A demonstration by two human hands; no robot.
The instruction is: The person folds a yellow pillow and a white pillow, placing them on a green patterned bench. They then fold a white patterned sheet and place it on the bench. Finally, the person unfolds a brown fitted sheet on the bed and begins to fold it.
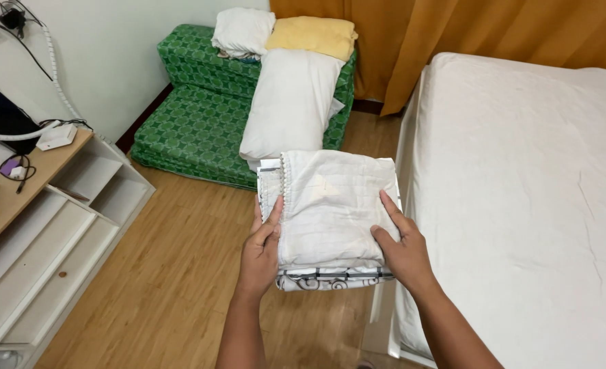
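I hold a folded stack of white bedding (330,205) in front of me, above the wooden floor. Its lower layer shows a black-and-white swirl pattern, and small bobbles edge the top layer on the left. My left hand (262,249) grips the stack's left side, thumb on top. The stack's right side is gripped by my right hand (402,246), fingers spread over the top. The stack hangs level just left of the bed (521,191).
The bed with a white sheet fills the right. A folded green mattress (193,130) lies against the far wall with a white pillow (289,102), a yellow pillow (313,34) and another white pillow (243,31). White shelves (63,232) with a wooden top stand left. Orange curtains (453,27) hang behind.
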